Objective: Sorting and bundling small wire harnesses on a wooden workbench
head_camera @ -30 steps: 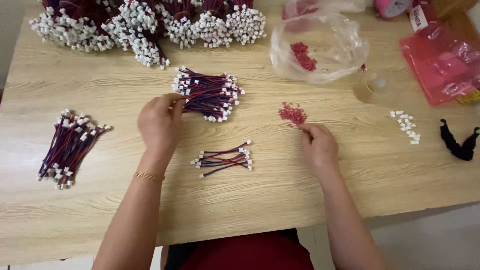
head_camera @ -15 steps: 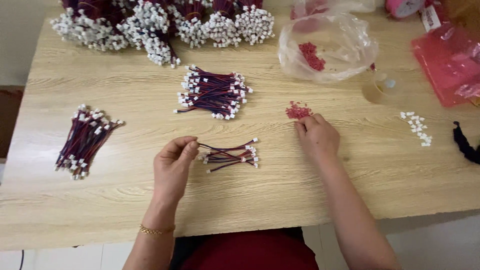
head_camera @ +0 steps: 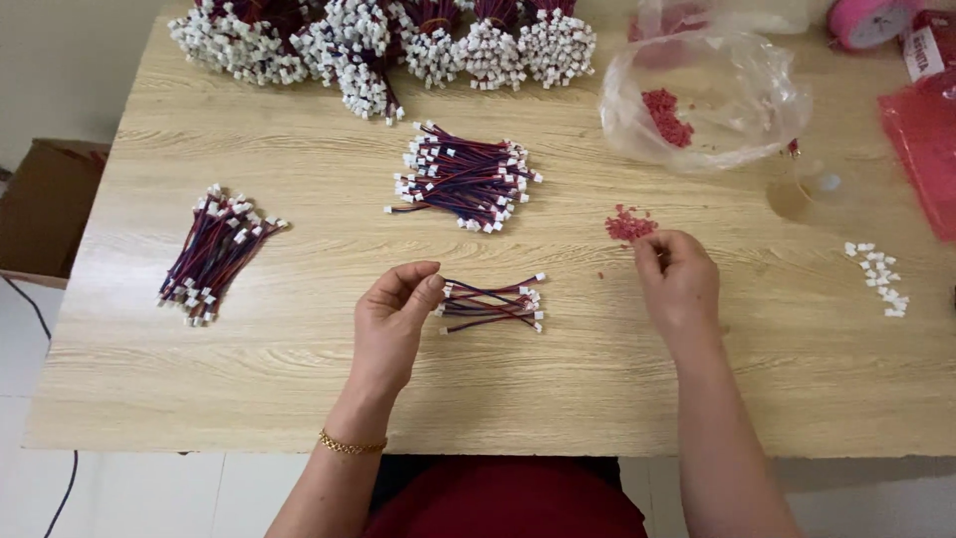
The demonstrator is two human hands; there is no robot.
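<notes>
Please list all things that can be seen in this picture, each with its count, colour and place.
table: one, light wood, fills the view
small wire bundle: one, red-blue wires with white plugs, table centre, at the left fingertips
middle wire pile: one, same colours, above centre
left wire pile: one, same colours, left side
tied wire bunches: several, mostly white plug ends, far edge
plastic bag: one, clear, red bits inside, upper right
red bits: small heap, beside the right fingers
white plugs: a few, loose, right edge
red bags: cannot count, far right
cardboard box: one, brown, floor at left
left hand: touching the small wire bundle, gold bracelet on wrist
right hand: fingertips pinched near the red bits
</notes>
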